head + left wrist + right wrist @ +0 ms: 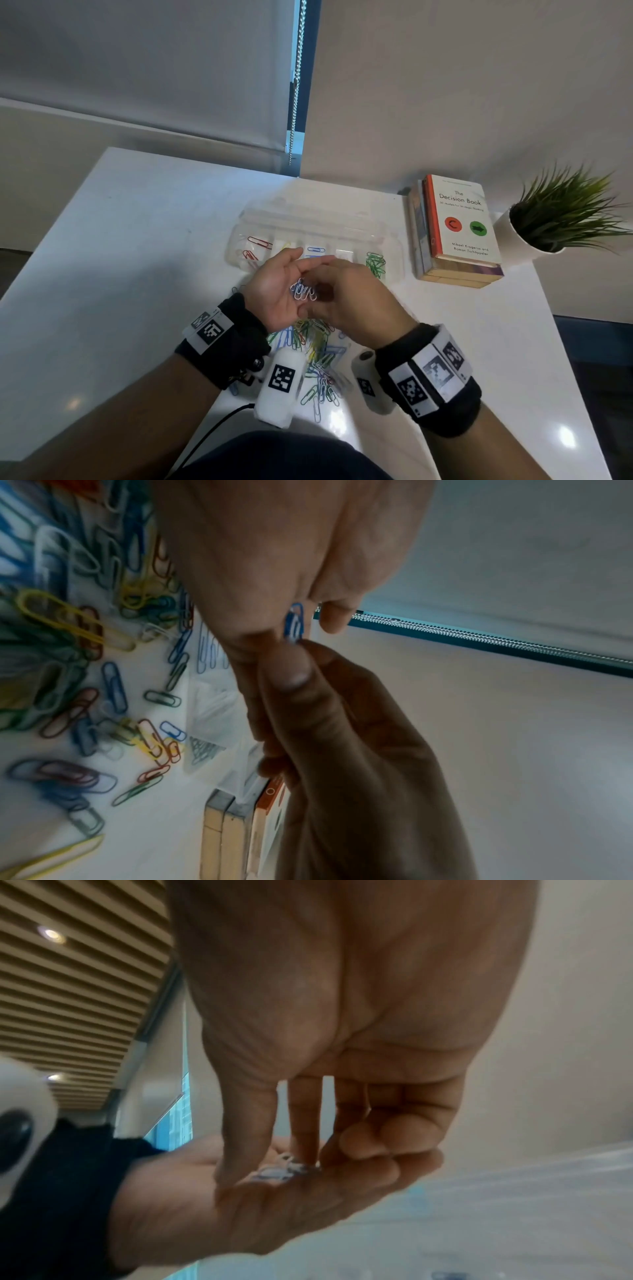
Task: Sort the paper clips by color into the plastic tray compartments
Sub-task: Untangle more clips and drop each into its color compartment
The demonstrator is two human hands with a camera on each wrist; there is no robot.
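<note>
The left hand [274, 291] lay palm up above the table [120, 240], its fingers relaxed and open, cradling a small bunch of white and blue clips [303, 291]. The right hand [349, 301] reached in from the right, its thumb and forefinger closed narrow on the bunch.

The head view alone showed the tray [387, 236] just beyond the hands: red clips [258, 246] in the leftmost compartment, a blue clip [317, 249] in the middle, green clips [375, 263] in the rightmost. The pile [318, 356] of mixed clips lay under and behind the wrists, toward the table's near edge.

The left wrist view alone showed a blue clip [294, 623] standing on end at the fingertips [287, 669], and the pile [68, 642] spread wide below. The right wrist view alone showed the pinch from beneath: thumb [246, 1123] and forefinger [304, 1118] down on the pale clips [281, 1169] in the open palm [274, 1204].

Books [459, 229] and a plant [561, 212] stood to the tray's right, close to the table's right edge. The left half of the table was open room.
</note>
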